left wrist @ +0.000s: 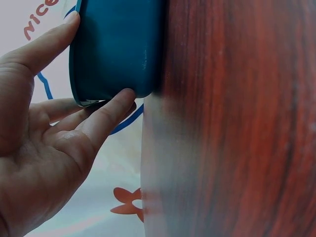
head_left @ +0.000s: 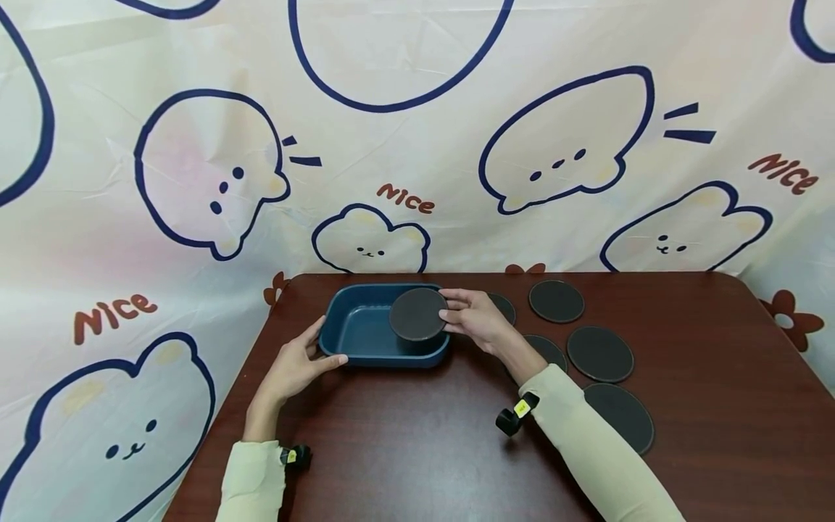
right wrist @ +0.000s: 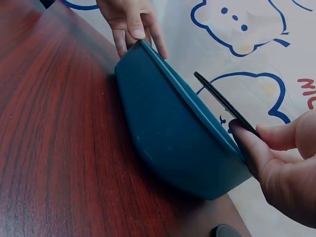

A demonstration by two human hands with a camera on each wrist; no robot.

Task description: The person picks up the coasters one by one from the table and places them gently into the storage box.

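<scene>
A blue rectangular plastic basin (head_left: 385,361) stands on the table near its back edge. My left hand (head_left: 296,370) grips its left end; in the left wrist view the thumb is at the rim and a fingertip lies against the outer wall of the basin (left wrist: 118,49). Over the right part of the basin, my right hand (head_left: 479,319) pinches a thin round black coaster (head_left: 417,315) by its right edge. The right wrist view shows this coaster (right wrist: 222,101) edge-on and tilted above the rim, between thumb and fingers. It hides part of the basin's inside.
Several more black coasters lie flat on the brown table (head_left: 417,442) to the right, among them a back one (head_left: 557,301), a middle one (head_left: 600,354) and a front one (head_left: 620,417). My right forearm partly covers some. A printed cloth (head_left: 365,145) hangs behind the table.
</scene>
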